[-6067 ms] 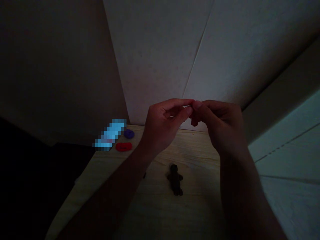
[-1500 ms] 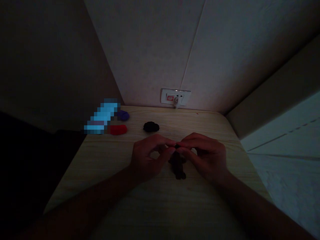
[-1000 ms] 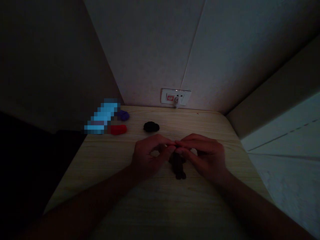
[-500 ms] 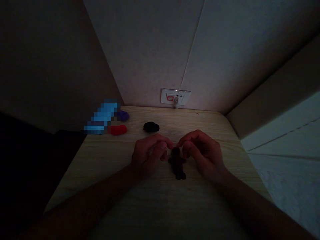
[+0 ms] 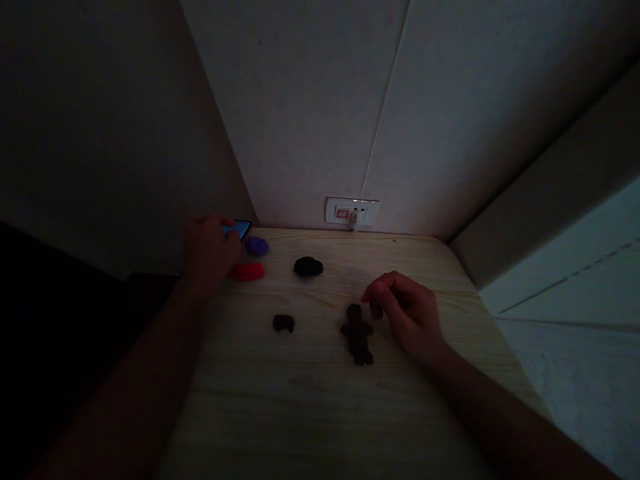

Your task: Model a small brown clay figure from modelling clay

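Brown figure (image 5: 358, 335) flat on bench (image 5: 300, 413); right hand (image 5: 407, 317) beside it, left hand (image 5: 210, 250) at phone (image 5: 243, 228).

Right fingers loosely curled, nothing seen in them; whether thumb meets forefinger, cannot tell. Small brown piece (image 5: 283, 323) lies left of figure; red piece (image 5: 247, 272) and black lump (image 5: 309, 267) beyond. Left hand blurred over phone at far left corner; cannot tell whether fingers grip it or only touch it. Purple lump (image 5: 257, 246) just right of phone. Judged step: attending to phone, figure left alone. Next move probably calls for steady fingers there, clear of the red piece. Screen lit blue, nothing readable; no lettering legible on wall socket (image 5: 331, 211) either.
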Demonstrator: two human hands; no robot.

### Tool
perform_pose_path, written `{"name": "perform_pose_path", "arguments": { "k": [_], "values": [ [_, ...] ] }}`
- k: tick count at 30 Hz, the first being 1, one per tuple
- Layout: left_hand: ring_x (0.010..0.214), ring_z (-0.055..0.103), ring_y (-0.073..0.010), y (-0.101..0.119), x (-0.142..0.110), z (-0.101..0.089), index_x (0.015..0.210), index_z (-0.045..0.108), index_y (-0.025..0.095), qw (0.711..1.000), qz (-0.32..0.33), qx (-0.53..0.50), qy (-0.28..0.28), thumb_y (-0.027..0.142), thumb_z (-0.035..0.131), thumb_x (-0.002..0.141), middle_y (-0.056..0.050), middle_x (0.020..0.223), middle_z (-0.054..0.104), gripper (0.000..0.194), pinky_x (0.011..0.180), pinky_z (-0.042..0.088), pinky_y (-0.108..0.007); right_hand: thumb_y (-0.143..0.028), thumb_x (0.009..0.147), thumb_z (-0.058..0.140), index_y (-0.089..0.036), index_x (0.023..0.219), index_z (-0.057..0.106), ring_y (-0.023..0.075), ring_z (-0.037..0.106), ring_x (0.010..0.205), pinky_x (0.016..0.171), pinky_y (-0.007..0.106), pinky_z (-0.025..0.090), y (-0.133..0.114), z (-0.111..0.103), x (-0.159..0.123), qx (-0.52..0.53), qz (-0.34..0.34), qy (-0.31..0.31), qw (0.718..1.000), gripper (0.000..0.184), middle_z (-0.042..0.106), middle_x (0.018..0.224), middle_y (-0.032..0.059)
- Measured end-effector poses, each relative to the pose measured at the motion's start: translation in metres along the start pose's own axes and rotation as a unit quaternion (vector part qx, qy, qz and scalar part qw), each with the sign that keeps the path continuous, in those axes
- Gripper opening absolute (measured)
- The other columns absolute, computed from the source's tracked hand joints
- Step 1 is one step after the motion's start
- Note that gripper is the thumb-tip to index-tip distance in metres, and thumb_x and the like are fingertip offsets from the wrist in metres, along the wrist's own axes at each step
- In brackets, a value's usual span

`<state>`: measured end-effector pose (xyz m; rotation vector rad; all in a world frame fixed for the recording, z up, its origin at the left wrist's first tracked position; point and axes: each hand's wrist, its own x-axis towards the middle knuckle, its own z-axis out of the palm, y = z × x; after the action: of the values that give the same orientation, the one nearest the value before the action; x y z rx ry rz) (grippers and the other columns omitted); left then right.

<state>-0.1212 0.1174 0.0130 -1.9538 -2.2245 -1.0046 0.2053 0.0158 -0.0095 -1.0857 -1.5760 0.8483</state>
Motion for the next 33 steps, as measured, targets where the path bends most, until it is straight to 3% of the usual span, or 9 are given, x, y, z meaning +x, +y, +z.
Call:
{"name": "perform_pose_path", "arguments": {
  "k": [4,8,12,15,18,22,26,29,33],
  "values": [
    [0.127,0.056,-0.0439,-0.02,0.006,0.013,0.092,0.066,0.015,1.0,-0.016,0.022,-0.009,0.015,0.059,0.092,-0.011,0.088,0.067,0.006,0.105,0.042,-0.063,-0.04,0.102,0.062,-0.019,0.08,0.069,0.0116,0.057,0.052,0.05,0.023,0.045,-0.001,0.0,0.0,0.007,-0.004,0.003,1.0,0.031,0.062,0.061,-0.0011],
    [0.125,0.057,-0.0438,-0.02,0.006,0.025,0.088,0.065,0.015,1.0,-0.013,0.021,-0.007,0.017,0.058,0.093,-0.011,0.087,0.068,0.009,0.104,0.04,-0.066,-0.038,0.102,0.062,-0.018,0.08,0.069,0.0107,0.058,0.053,0.051,0.023,0.046,-0.002,-0.001,0.002,0.008,-0.009,0.007,1.0,0.031,0.065,0.065,0.0001],
    [0.128,0.056,-0.0416,-0.018,0.006,0.024,0.09,0.064,0.016,1.0,0.001,0.002,0.017,0.016,0.055,0.094,-0.012,0.098,0.071,0.01,0.106,0.039,-0.065,-0.037,0.102,0.062,-0.018,0.081,0.069,0.0103,0.058,0.053,0.05,0.022,0.046,-0.001,-0.002,0.002,0.016,-0.001,0.005,1.0,0.029,0.066,0.066,0.0004],
    [0.128,0.056,-0.0389,-0.008,0.008,0.018,0.092,0.064,0.02,0.996,0.031,-0.065,0.06,0.013,0.058,0.09,-0.01,0.11,0.075,0.009,0.108,0.039,-0.061,-0.038,0.101,0.063,-0.018,0.082,0.069,0.0101,0.058,0.053,0.049,0.021,0.046,0.0,-0.002,0.002,0.013,0.005,0.006,1.0,0.028,0.068,0.068,0.001],
    [0.117,0.062,-0.0325,0.022,0.006,0.014,0.091,0.063,0.023,0.978,0.073,-0.157,0.117,0.017,0.059,0.09,-0.004,0.108,0.077,0.008,0.103,0.043,-0.053,-0.038,0.096,0.07,-0.018,0.088,0.072,0.0109,0.059,0.055,0.047,0.021,0.046,0.003,0.0,0.002,0.007,0.026,0.02,0.999,0.022,0.069,0.07,0.0016],
    [0.082,0.068,-0.0199,0.091,-0.016,0.021,0.087,0.063,0.023,0.939,0.162,-0.292,0.086,0.024,0.054,0.094,-0.002,0.087,0.073,0.011,0.074,0.051,-0.036,-0.037,0.089,0.078,-0.02,0.097,0.076,0.0119,0.058,0.056,0.046,0.021,0.042,0.009,0.002,0.004,0.0,0.043,0.037,0.998,0.019,0.068,0.069,0.0005],
    [0.065,0.062,-0.0138,0.141,-0.049,0.042,0.091,0.06,0.021,0.886,0.229,-0.398,-0.064,0.017,0.054,0.089,0.002,0.074,0.067,0.007,0.063,0.047,-0.028,-0.036,0.085,0.082,-0.021,0.094,0.076,0.0112,0.054,0.053,0.049,0.023,0.042,0.01,-0.001,0.01,0.014,0.044,0.047,0.998,0.018,0.063,0.061,-0.003],
    [0.058,0.059,-0.0115,0.146,-0.064,0.056,0.091,0.061,0.02,0.871,0.252,-0.4,-0.131,0.014,0.057,0.086,0.005,0.066,0.064,0.01,0.06,0.045,-0.026,-0.042,0.089,0.078,-0.02,0.086,0.074,0.0112,0.054,0.052,0.05,0.024,0.042,0.008,-0.005,0.013,0.031,0.057,0.04,0.997,0.022,0.063,0.06,-0.0025],
    [0.055,0.057,-0.0113,0.136,-0.07,0.061,0.088,0.062,0.02,0.869,0.138,-0.448,-0.162,0.017,0.058,0.086,0.005,0.062,0.061,0.005,0.054,0.042,-0.024,-0.046,0.095,0.069,-0.018,0.067,0.073,0.0108,0.053,0.049,0.049,0.024,0.04,0.01,-0.006,0.012,0.03,0.071,0.02,0.997,0.04,0.061,0.054,0.0]
  ]
}}
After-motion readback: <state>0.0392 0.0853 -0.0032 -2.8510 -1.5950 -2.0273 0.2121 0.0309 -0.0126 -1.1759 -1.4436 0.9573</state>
